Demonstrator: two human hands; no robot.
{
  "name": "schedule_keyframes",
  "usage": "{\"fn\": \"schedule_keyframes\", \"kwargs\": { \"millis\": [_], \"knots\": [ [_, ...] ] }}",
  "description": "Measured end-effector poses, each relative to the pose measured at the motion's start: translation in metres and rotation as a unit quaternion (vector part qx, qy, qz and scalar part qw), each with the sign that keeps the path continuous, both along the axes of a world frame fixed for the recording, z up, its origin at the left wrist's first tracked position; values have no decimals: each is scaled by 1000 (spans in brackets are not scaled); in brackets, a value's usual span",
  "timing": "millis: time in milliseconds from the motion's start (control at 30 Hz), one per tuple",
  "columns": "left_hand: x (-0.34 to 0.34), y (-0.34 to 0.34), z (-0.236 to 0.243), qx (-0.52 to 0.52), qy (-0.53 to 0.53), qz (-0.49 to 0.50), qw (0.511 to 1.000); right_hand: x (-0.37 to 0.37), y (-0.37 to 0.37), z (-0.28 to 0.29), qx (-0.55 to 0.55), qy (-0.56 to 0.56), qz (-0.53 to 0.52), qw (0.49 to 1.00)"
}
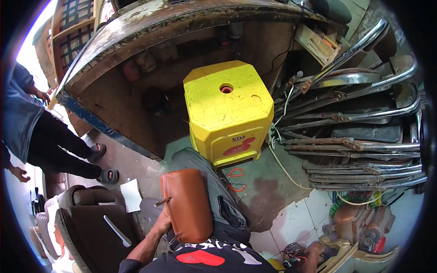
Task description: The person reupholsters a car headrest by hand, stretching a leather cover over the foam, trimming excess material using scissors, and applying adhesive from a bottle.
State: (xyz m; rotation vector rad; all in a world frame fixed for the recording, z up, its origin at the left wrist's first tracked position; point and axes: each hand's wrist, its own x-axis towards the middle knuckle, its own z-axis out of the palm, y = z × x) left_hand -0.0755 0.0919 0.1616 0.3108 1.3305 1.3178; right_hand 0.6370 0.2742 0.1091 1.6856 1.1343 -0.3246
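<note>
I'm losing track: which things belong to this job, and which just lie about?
In the work:
brown padded piece, at the left hand
perhaps the dark clutter by the right hand

Lying about:
yellow stool
metal chairs
orange-handled tool
white sheet

Floor of bare concrete and white tile
The floor [264, 213] is stained grey-brown concrete, meeting white tiles [298, 219] at the lower right along a ragged edge. A yellow stool [232, 107] stands upright on the concrete, an orange-handled tool [236, 170] lying just beside its base. A pale cable [289, 170] trails across toward the tiles, near a stack of folded metal-framed chairs [359, 146].
</note>
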Motion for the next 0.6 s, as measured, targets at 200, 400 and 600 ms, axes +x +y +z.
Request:
{"fn": "schedule_keyframes", "kwargs": {
  "millis": [200,400,600],
  "knots": [
    [9,11,-5,55,33,20,998,-190,132,139,452,414,95,784],
    [16,6,-3,69,33,53,996,-406,230,199,512,751,21,417],
    [34,6,-4,99,79,129,984,-531,258,307,287,935,81,191]
  ]
}}
